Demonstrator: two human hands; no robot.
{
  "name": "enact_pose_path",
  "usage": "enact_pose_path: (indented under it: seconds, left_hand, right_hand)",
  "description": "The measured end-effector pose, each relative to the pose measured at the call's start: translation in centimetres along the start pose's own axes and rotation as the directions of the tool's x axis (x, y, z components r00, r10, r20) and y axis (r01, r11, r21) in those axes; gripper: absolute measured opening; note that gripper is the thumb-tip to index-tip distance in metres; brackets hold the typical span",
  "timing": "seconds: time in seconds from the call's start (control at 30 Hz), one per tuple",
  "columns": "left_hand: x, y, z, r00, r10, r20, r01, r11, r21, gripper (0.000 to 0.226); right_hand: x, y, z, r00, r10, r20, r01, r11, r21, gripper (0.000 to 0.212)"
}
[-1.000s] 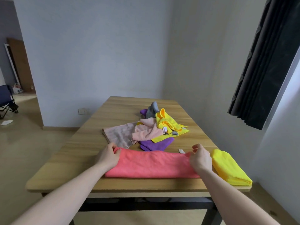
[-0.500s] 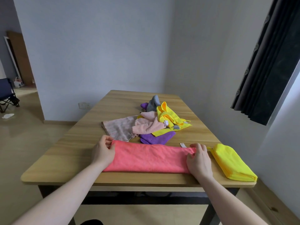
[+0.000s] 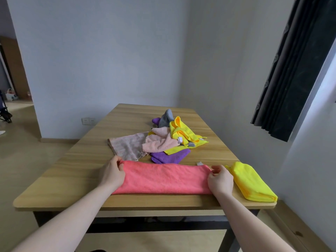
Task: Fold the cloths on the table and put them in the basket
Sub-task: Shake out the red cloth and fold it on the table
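A coral pink cloth point(image 3: 164, 177) lies folded into a long strip across the near part of the wooden table point(image 3: 76, 171). My left hand point(image 3: 112, 172) pinches its far left corner. At the strip's right end my right hand point(image 3: 220, 180) pinches the far right corner. A folded yellow cloth point(image 3: 251, 182) lies at the table's near right corner, just right of my right hand. Behind the strip is a loose pile: a beige cloth point(image 3: 127, 146), a light pink cloth point(image 3: 160, 140), a purple cloth point(image 3: 169, 156), a crumpled yellow cloth point(image 3: 183, 135) and a grey cloth point(image 3: 166, 118). No basket is in view.
A small white tag point(image 3: 199, 163) lies on the table behind the strip's right end. A dark curtain point(image 3: 294, 70) hangs at the right by the wall. The table's near edge is close to me, and open floor lies to the left.
The strip has stayed in place. Both hands shifted slightly along its ends, and their fingers now pinch the far corners. The view moved a little.
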State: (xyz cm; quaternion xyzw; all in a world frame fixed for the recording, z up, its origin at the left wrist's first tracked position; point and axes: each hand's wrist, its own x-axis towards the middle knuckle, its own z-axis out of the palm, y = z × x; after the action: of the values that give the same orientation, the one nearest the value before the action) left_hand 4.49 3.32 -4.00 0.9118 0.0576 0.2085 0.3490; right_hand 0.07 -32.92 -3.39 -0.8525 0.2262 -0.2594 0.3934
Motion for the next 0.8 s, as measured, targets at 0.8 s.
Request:
enact_pose_path:
  seconds: [0.8]
  left_hand:
    - [0.11,0.13,0.12,0.999,-0.042,0.009,0.042,0.999,0.006,0.008]
  right_hand:
    - [0.34,0.28,-0.24,0.997,-0.054,-0.055,0.054,0.999,0.006,0.016]
